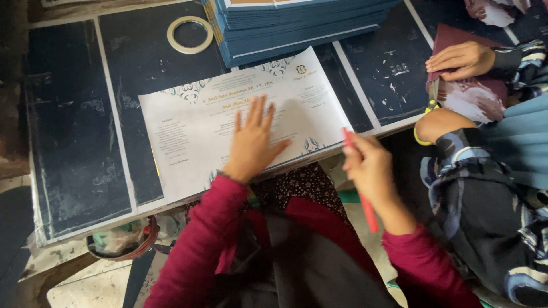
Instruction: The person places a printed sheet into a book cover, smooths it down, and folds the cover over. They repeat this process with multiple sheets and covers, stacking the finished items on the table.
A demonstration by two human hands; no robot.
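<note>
A white sheet [228,122] is showing blue-grey ornament and gold lettering on the dark navy, white-lined surface [74,131]. A red stick [365,199] is showing beside maroon sleeves [200,239].

Printed sheet [200,134]: a pale rectangular paper with blue corner ornaments and blocks of small text, lying flat and slightly rotated, its middle directly under the spread fingers [257,114] of the left hand [254,145], its lower right edge just beside the right hand's fingertips [354,142]. Red stick-like tool [365,199]: thin, straight, tilted, gripped in the closed right hand [371,168]; its upper tip shows above the fingers, its longer end runs below the palm.
</note>
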